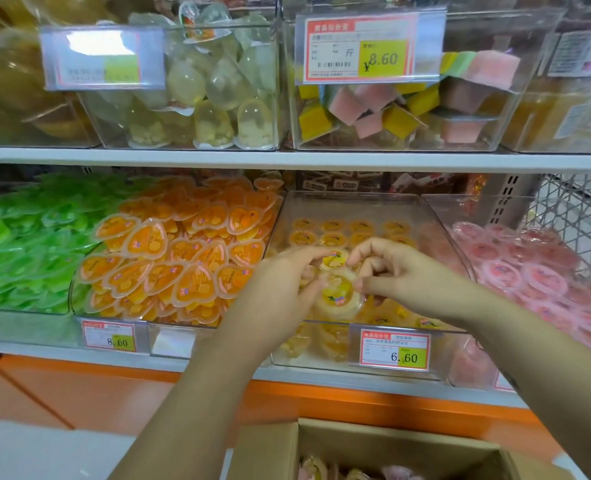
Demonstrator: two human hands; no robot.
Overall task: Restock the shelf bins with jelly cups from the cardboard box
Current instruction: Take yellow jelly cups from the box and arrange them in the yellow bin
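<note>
Over the clear bin (356,202), the left hand (280,289) curls its grip round yellow jelly cups (339,294). The right hand (401,275) pinches them too, likely so none spill. The cardboard box (321,441) sits below the bin.

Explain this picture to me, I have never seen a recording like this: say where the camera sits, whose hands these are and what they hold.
There is no machine here. A person wears one wide-angle camera on the head, so you look down along both arms. The left hand and the right hand meet over a clear bin on the lower shelf and together hold round yellow jelly cups. More such cups lie in the bin, and its price tag reads 6.60. Beside it are orange heart-shaped cups on the left and pink cups on the right. At the bottom edge stands the open cardboard box.
</note>
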